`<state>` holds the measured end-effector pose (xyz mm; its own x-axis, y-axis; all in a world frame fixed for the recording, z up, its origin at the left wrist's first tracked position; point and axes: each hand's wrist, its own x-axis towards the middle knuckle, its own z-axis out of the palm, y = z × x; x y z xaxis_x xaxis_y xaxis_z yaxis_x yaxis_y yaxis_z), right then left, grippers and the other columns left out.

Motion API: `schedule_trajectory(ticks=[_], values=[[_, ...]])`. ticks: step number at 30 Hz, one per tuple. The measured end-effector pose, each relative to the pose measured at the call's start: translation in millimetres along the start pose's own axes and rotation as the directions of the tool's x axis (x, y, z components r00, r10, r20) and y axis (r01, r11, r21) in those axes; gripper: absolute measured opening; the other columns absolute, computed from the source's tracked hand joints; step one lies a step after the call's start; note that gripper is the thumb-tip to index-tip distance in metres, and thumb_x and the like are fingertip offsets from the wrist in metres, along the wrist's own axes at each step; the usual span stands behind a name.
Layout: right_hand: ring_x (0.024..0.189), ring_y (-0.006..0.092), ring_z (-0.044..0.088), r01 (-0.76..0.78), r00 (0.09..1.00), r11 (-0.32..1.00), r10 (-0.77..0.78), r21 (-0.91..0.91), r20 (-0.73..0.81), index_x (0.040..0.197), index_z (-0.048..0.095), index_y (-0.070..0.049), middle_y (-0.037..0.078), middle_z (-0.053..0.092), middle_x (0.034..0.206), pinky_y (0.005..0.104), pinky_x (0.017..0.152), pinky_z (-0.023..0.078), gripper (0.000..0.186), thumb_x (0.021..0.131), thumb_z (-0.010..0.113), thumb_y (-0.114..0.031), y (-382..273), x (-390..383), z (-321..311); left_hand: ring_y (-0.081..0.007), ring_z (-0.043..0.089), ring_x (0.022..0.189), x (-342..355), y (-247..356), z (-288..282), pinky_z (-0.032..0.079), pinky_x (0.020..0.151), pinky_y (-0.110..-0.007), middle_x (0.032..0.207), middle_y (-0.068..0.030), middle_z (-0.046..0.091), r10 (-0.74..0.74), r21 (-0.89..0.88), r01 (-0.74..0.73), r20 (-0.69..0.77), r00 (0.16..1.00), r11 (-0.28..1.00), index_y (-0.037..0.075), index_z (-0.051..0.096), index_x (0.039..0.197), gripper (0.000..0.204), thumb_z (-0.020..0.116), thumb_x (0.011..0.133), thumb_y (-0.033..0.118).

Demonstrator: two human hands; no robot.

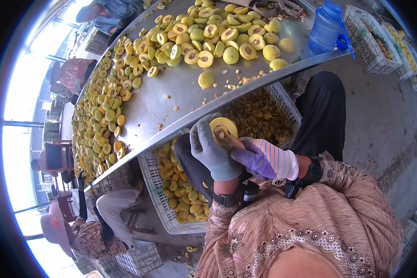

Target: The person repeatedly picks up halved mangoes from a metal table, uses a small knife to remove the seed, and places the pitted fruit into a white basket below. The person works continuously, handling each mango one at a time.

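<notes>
Fingertips of the left hand [213, 148]: hidden behind the fruit [224, 124] in the grip. Tool [235, 142] in the right hand [264, 158]: handle mostly covered by the glove; its tip cannot be told from the fruit's brown centre. Crate [151, 190] left of the grip: partly hidden by knee and table [171, 106]. Crate [287, 103] just beyond the grip: far side under the table. Scraps [227, 86] beyond that: too small to identify. Cloth item [265, 7] farthest beyond: cut off by the upper edge.
</notes>
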<state>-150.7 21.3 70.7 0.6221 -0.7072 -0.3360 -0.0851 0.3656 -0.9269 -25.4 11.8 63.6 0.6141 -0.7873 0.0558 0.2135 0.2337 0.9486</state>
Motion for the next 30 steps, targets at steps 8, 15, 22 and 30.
schedule_trajectory(ticks=[8,15,22,30], values=[[0.045,0.0063,0.043,-0.237,0.938,0.912,0.124,0.336,0.324,0.109,0.056,-0.008,-0.003,0.048,0.061,0.0243,0.039,0.032,0.032,0.099,0.052,-0.038,2,-2,-13,-0.0168,0.064,0.075,4,6,-11,0.055,0.069,-0.029,0.088,-0.0127,0.069,-0.214,-0.015,0.218,0.145,0.966,0.976,-0.002,0.062,0.092,0.026,0.05,0.1,0.02],[0.041,0.007,0.041,-0.226,0.93,0.965,0.174,0.131,0.324,0.108,0.056,-0.012,-0.005,0.047,0.058,0.0239,0.036,0.03,0.027,0.101,0.048,-0.037,-4,2,-15,-0.0172,0.064,0.072,7,-1,-16,0.053,0.067,-0.028,0.088,-0.0142,0.069,-0.058,0.237,0.029,0.116,0.991,0.971,-0.004,0.063,0.095,0.036,0.048,0.101,0.028],[0.038,0.0074,0.04,-0.254,0.912,0.958,0.192,0.133,0.363,0.109,0.053,-0.015,-0.004,0.046,0.056,0.0233,0.035,0.029,0.025,0.1,0.047,-0.038,2,3,-15,-0.0158,0.063,0.072,12,8,-18,0.052,0.068,-0.026,0.084,-0.0128,0.069,-0.259,0.204,0.212,0.245,0.934,0.956,-0.005,0.066,0.093,0.043,0.048,0.102,0.033],[0.035,0.004,0.03,-0.693,0.635,0.478,0.053,0.539,0.77,0.084,0.049,-0.014,-0.004,0.036,0.054,0.0194,0.03,0.025,0.035,0.1,0.05,-0.045,25,13,-21,-0.0211,0.065,0.071,17,6,-15,0.053,0.063,-0.031,0.086,-0.0152,0.069,-0.357,0.014,0.382,0.387,0.85,0.924,-0.004,0.065,0.093,0.042,0.048,0.101,0.034]])
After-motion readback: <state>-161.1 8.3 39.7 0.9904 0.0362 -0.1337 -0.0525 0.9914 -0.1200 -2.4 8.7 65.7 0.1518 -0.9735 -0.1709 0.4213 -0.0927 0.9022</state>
